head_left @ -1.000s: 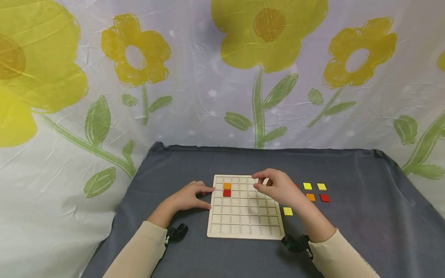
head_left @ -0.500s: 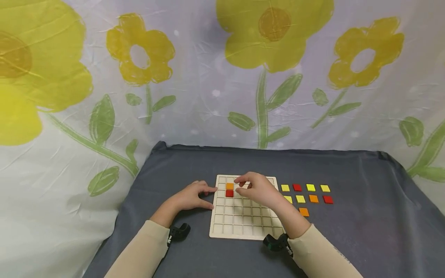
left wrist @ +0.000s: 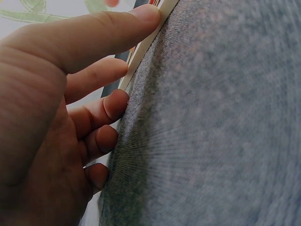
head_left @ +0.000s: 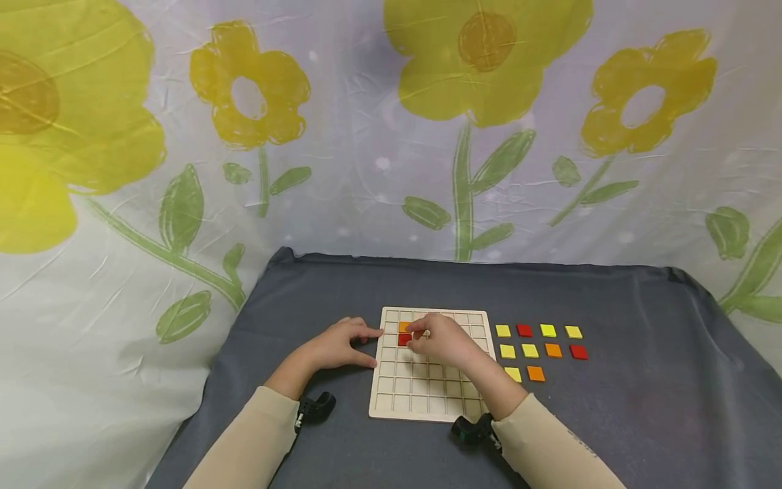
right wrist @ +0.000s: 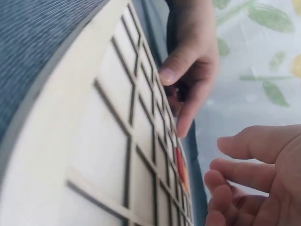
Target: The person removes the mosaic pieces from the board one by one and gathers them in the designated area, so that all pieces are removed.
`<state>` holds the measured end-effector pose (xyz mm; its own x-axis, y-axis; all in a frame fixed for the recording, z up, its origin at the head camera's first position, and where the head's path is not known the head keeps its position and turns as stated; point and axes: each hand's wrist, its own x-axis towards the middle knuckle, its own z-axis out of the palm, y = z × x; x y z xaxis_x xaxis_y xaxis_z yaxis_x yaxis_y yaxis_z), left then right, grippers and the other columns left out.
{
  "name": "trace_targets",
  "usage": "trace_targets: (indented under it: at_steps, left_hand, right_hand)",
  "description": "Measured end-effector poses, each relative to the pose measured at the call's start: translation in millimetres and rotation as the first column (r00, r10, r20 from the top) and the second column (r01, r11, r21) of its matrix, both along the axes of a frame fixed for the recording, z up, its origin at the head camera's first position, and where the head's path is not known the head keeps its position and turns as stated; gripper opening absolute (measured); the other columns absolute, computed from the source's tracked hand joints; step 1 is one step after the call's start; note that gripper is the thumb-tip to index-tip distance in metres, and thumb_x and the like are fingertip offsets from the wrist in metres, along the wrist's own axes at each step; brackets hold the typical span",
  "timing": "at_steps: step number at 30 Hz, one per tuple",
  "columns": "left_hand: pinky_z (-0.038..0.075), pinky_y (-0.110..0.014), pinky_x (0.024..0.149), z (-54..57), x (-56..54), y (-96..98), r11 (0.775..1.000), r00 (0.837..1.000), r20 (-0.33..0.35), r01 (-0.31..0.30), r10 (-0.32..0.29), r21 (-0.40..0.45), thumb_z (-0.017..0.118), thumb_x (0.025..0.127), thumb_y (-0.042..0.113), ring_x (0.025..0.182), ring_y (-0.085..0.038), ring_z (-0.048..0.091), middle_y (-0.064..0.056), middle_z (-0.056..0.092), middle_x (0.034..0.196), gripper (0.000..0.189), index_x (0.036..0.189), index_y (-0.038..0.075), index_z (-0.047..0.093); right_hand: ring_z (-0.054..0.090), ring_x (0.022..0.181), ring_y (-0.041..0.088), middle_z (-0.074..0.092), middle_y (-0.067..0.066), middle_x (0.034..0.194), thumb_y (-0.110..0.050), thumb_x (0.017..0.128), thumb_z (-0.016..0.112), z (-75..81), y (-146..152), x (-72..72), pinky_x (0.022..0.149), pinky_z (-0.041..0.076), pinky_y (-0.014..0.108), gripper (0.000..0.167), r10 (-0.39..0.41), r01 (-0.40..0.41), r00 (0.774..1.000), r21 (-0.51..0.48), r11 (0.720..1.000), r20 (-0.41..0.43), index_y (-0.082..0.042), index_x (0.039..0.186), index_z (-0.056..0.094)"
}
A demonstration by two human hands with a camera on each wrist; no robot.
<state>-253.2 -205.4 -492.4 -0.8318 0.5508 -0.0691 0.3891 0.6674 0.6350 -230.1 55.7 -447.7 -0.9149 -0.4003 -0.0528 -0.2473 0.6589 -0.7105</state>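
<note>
A pale wooden grid board (head_left: 427, 388) lies on the dark cloth. An orange tile (head_left: 404, 327) and a red tile (head_left: 404, 339) sit in its upper left cells, one directly below the other. My left hand (head_left: 337, 345) rests at the board's left edge, with thumb and index finger touching the rim; in the left wrist view its thumb (left wrist: 117, 30) lies along that edge. Over the board, my right hand (head_left: 444, 338) hovers with thumb and index fingertips apart, close to the two tiles. No tile shows between those fingertips in the right wrist view.
Several loose tiles lie in rows right of the board, among them a yellow tile (head_left: 529, 351), an orange tile (head_left: 535, 373) and a red tile (head_left: 578, 352). Grey cloth (head_left: 641, 407) covers the table. Behind hangs a flower-patterned curtain (head_left: 354, 170).
My right hand has moved left across the board and come down close to the orange and red tiles. My left hand stays at the board's edge. The head view has shifted slightly.
</note>
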Motion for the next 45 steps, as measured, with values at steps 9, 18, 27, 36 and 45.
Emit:
trace_targets:
  at_steps: [9, 18, 27, 36, 45]
  left_hand:
    - [0.037, -0.035, 0.076, 3.4, -1.2, 3.4, 1.0, 1.0, -0.014, 0.005, -0.005, -0.009, 0.089, 0.081, 0.037, 0.088, -0.018, 0.043, 0.004, 0.053, 0.094, 0.069, 0.142, 0.017, 0.065]
    - [0.037, -0.035, 0.076, 3.5, -1.5, 1.4, 1.0, 1.0, -0.015, 0.003, -0.003, -0.01, 0.089, 0.081, 0.037, 0.088, -0.017, 0.043, 0.004, 0.053, 0.094, 0.069, 0.142, 0.017, 0.065]
    - [0.037, -0.037, 0.077, -1.5, -0.3, -0.7, 1.0, 1.0, -0.018, -0.011, 0.011, -0.002, 0.09, 0.08, 0.039, 0.088, -0.017, 0.043, 0.006, 0.052, 0.093, 0.07, 0.141, 0.018, 0.066]
    - [0.037, -0.035, 0.077, -0.1, 1.7, 0.2, 1.0, 1.0, -0.012, -0.009, 0.009, 0.001, 0.09, 0.08, 0.038, 0.088, -0.018, 0.043, 0.005, 0.053, 0.094, 0.069, 0.141, 0.018, 0.066]
    - [0.036, -0.036, 0.077, 1.3, 2.1, 0.1, 1.0, 1.0, -0.016, 0.002, -0.002, 0.022, 0.089, 0.081, 0.036, 0.087, -0.018, 0.042, 0.004, 0.052, 0.093, 0.068, 0.141, 0.015, 0.065]
  right_hand:
    - [0.054, 0.075, 0.015, 0.067, 0.0, 0.089, -0.014, 0.089, 0.076, -10.5, 0.7, 0.2, 0.07, 0.046, 0.033, 0.031, -0.016, 0.015, 1.0, 0.067, 0.998, 0.016, 0.0, 0.117, 0.076]
    - [0.055, 0.079, 0.018, 0.067, 0.002, 0.092, -0.014, 0.09, 0.075, -14.1, -1.6, 0.2, 0.073, 0.047, 0.035, 0.034, -0.032, 0.032, 0.999, 0.058, 0.998, 0.0, 0.002, 0.12, 0.074]
    - [0.053, 0.069, 0.016, 0.062, 0.002, 0.083, -0.005, 0.09, 0.071, -17.1, -6.2, 0.0, 0.061, 0.043, 0.029, 0.019, -0.109, 0.111, 0.993, -0.07, 0.991, 0.033, -0.001, 0.109, 0.072]
    - [0.057, 0.07, 0.015, 0.064, 0.001, 0.082, -0.005, 0.092, 0.073, -21.1, -10.5, 1.8, 0.062, 0.047, 0.029, 0.009, -0.144, 0.139, 0.989, -0.128, 0.982, -0.024, -0.004, 0.1, 0.073]
    - [0.059, 0.073, 0.016, 0.066, 0.0, 0.084, -0.01, 0.093, 0.076, -22.4, -11.7, 0.8, 0.062, 0.048, 0.031, 0.01, -0.135, 0.132, 0.991, -0.143, 0.981, -0.014, -0.007, 0.101, 0.071]
